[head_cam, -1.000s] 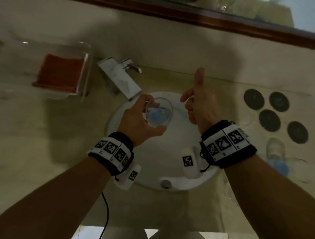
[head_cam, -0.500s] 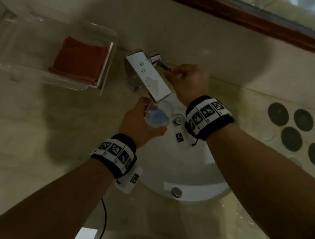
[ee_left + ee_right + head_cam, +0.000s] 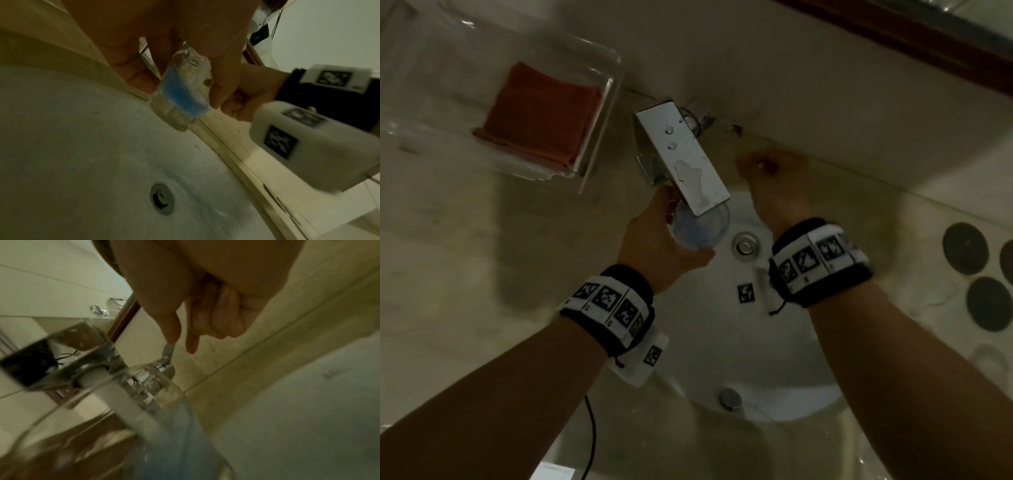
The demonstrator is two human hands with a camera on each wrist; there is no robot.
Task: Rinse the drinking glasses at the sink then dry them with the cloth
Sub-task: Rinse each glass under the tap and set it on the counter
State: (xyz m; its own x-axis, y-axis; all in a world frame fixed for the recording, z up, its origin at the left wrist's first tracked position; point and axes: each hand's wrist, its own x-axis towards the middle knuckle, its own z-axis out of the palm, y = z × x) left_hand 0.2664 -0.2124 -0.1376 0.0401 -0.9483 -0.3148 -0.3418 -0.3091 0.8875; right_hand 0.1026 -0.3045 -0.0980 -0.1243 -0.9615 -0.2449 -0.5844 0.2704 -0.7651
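The white sink (image 3: 739,349) is sitting in the middle of the beige counter (image 3: 465,274), its rim running close under the back wall at 12 o'clock. The square chrome faucet (image 3: 683,157) is jutting over the basin from 11 o'clock, leaving only a narrow gap beneath its spout. Open basin is lying toward 6 o'clock, around the one drain (image 3: 746,246).

One drinking glass (image 3: 702,229) is showing in the hands, tinted blue inside, held directly under the spout tip; in the right wrist view a white stream of water (image 3: 123,402) is pouring into it. One folded red cloth (image 3: 537,116) is lying in one clear tray (image 3: 599,137) at 10 o'clock, well apart from the sink. Three dark round discs (image 3: 965,253) are sitting on the counter at 3 o'clock, partly cut by the frame edge.

The left hand (image 3: 657,245) is wrapping its fingers and thumb round the glass wall, holding it tilted over the basin. The right hand (image 3: 774,185) is reaching to 1 o'clock of the faucet with its fingers mostly curled in; thumb and forefinger are extending to the thin faucet lever (image 3: 169,350), the thumb tip touching its end.
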